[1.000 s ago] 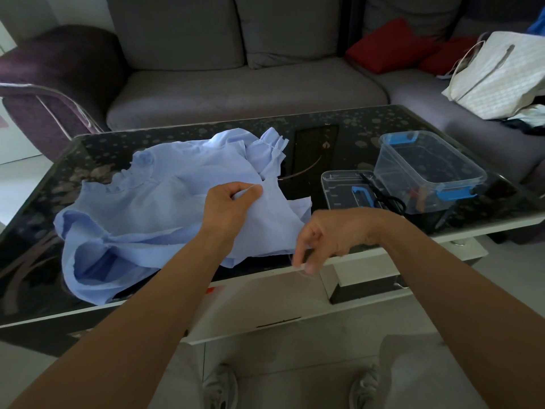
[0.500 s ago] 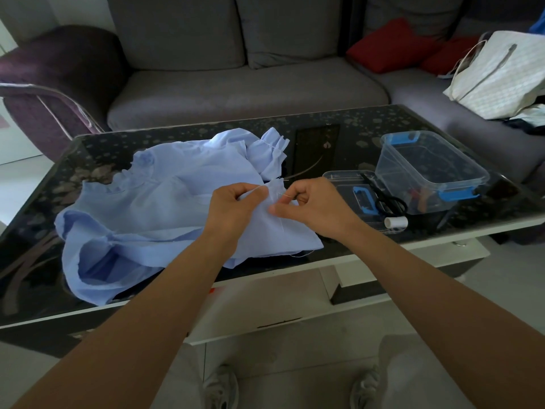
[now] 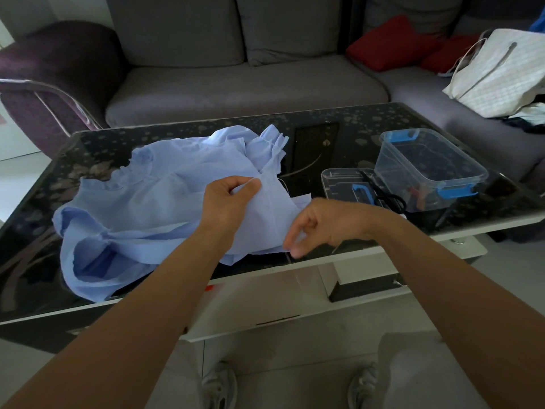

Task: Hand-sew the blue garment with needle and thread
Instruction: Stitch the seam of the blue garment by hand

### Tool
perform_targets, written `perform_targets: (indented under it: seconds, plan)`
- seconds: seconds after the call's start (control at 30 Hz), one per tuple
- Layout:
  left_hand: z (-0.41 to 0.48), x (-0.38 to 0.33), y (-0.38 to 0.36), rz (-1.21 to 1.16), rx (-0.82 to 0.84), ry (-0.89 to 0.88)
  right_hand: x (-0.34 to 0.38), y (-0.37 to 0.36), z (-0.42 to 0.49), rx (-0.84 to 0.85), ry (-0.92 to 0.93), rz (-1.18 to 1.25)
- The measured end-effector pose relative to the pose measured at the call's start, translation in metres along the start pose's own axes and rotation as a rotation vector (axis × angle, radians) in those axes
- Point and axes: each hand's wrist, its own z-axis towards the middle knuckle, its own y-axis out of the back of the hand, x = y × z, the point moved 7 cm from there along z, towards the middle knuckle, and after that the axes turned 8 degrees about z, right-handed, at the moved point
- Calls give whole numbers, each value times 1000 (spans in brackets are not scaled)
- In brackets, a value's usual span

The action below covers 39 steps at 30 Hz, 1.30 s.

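Left hand (image 3: 227, 206) is up over the middle of the worktop (image 3: 324, 143), fingers curled under a raised fold of the blue garment (image 3: 138, 214), thumb pressed down on top so the cloth is pinched at the seam. A fine white thread (image 3: 251, 180) shows right at that thumb tip. The rest of the garment lies crumpled across the left half of the dark glass, its gathered cuff pointing to the far side and its lower edge hanging close to the near rim. Over to the right hand (image 3: 324, 228): low by the garment's near right corner, fingers curled, thumb and forefinger tips pressed together on a thin sliver that looks like the needle (image 3: 289, 257), though it is too small to be sure. That pinch sits just beside the cloth's edge, well below the left hand's grip. On the right of the worktop stands a clear plastic box (image 3: 430, 169) with blue clasps, its lid (image 3: 339, 184) flat beside it, black scissors (image 3: 389, 197) on the lid. Grey sofa (image 3: 236, 90) behind, red cushions (image 3: 392, 42), a white bag (image 3: 501, 75).
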Motion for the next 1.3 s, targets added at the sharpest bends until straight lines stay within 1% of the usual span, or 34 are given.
perform_targets:
  seconds: [0.07, 0.13, 0.2, 0.3, 0.4, 0.5, 0.53, 0.57, 0.6, 0.67, 0.7, 0.73, 0.77, 0.8, 0.83, 0.93, 0.97, 1.0, 1.07, 1.2, 1.23, 1.27, 1.3]
  plan:
    - [-1, -1, -1, 2, 11, -5, 6, 23, -3, -311, 103, 162]
    - [-3, -2, -3, 16, 18, -13, 11, 36, -6, -549, 207, 272]
    - [-3, -3, -5, 36, 17, -19, 13, 37, -2, -667, 264, 276]
    - [-5, -5, -8, 27, 38, -12, 13, 32, 8, -746, 282, 222]
    - [-5, -6, -10, 45, 57, -14, 13, 29, 15, -774, 294, 185]
    - [-2, -6, -9, 52, 50, -27, 15, 28, 19, -711, 292, 141]
    - [-2, -6, -7, 41, 41, -28, 17, 27, 18, -641, 284, 141]
    - [-1, -5, -5, 28, 28, -26, 20, 24, 16, -523, 269, 146]
    - [0, -4, -3, 11, 17, -21, 21, 17, 14, -366, 235, 135]
    - [1, -2, -1, -14, 0, -8, 19, -1, 5, -52, 81, 30]
    - [1, -2, 0, -22, -4, -3, 15, -9, -1, 70, 1, -16]
    - [1, -1, 0, -27, -5, 0, 10, -13, -4, 149, -57, -35]
    - [1, -1, 0, -30, -3, 0, 7, -12, -6, 165, -75, -37]
    - [0, -1, 0, -30, 1, -2, 6, -8, -5, 118, -60, -24]
    - [1, -1, -1, -29, 6, -5, 6, 1, -3, 9, -22, 12]
    - [-1, -4, -3, -22, 26, -11, 10, 32, -2, -441, 149, 303]
    - [-2, -5, -4, -17, 31, -14, 11, 36, -2, -545, 194, 364]
    - [-3, -6, -5, -14, 38, -17, 12, 37, 0, -611, 229, 372]
    - [-5, -7, -9, -15, 57, -16, 18, 33, 5, -669, 281, 303]
    - [-5, -7, -11, 21, 64, -6, 18, 31, 13, -760, 298, 200]
    - [-5, -8, -10, 21, 61, -7, 17, 31, 14, -755, 301, 199]
    - [-4, -8, -9, 15, 59, -9, 19, 31, 14, -715, 308, 205]
    - [-4, -7, -8, 10, 58, -12, 21, 29, 14, -636, 316, 210]
